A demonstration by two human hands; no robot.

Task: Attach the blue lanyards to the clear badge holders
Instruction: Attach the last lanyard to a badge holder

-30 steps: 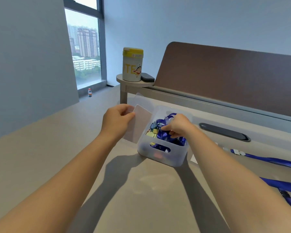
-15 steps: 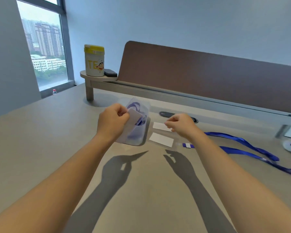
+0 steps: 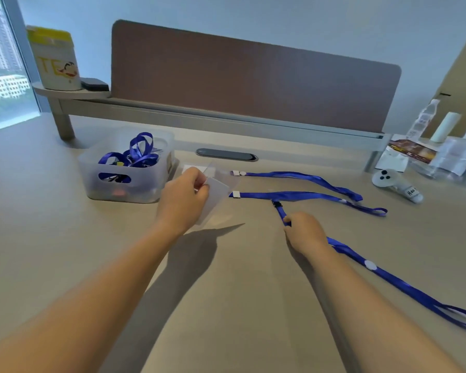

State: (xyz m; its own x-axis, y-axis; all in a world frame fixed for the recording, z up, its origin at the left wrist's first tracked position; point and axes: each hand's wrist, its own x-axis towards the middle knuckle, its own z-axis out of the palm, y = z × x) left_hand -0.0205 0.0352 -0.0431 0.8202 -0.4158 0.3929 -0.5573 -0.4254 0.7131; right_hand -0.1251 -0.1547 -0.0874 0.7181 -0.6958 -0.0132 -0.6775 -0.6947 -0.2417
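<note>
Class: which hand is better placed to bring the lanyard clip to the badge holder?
Right. The right hand already grips the blue lanyard just behind its black clip; the left hand is busy holding the clear badge holder.

Clear badge holder [image 3: 218,197] held tilted; blue lanyard [image 3: 388,275] trails across desk.

Left hand [image 3: 182,204] pinching clear badge holder [image 3: 216,199], right hand [image 3: 306,232] gripping blue lanyard [image 3: 388,275] on table [image 3: 65,251]

i'm at an office desk [image 3: 65,238]: a brown privacy divider [image 3: 253,82] runs along its back edge, a cable grommet [image 3: 226,154] is set into the top, and a tall window [image 3: 3,63] looks out on high-rise buildings.
</note>
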